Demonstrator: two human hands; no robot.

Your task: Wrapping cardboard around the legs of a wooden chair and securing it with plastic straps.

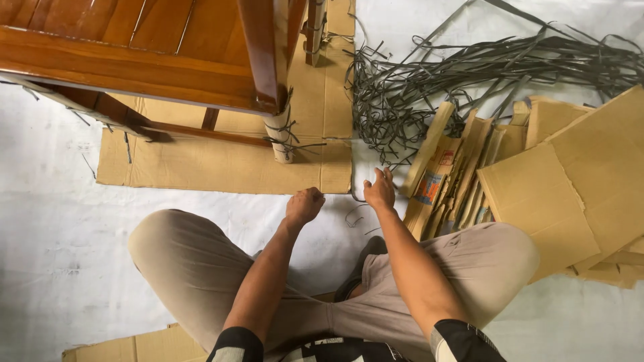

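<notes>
A person is sitting cross-legged on a pale floor covering, both arms reaching forward toward the middle of the frame, where a flattened cardboard sheet (221,167) is lying under a varnished wooden chair (134,60) that fills the upper left. The chair leg (280,137) nearest the hands is already wearing a cardboard sleeve, bound round with dark strapping whose loose ends are sticking out, so the wrapping of that leg is looking largely done; a second leg at the top centre seems tied as well, while the cross rails and the seat frame are showing bare wood. The left hand (304,204) is curling into a closed fist just below the sheet's lower edge, and whether it is gripping a strap end cannot be told. The right hand (380,191) is resting with fingers loosely spread at the sheet's lower right corner, touching or pinching a thin dark strap (355,198) there. A big tangle of strapping (469,74) is lying upper right, and folded cardboard pieces (463,174) with larger sheets are stacked at right, so plenty of material is waiting
</notes>
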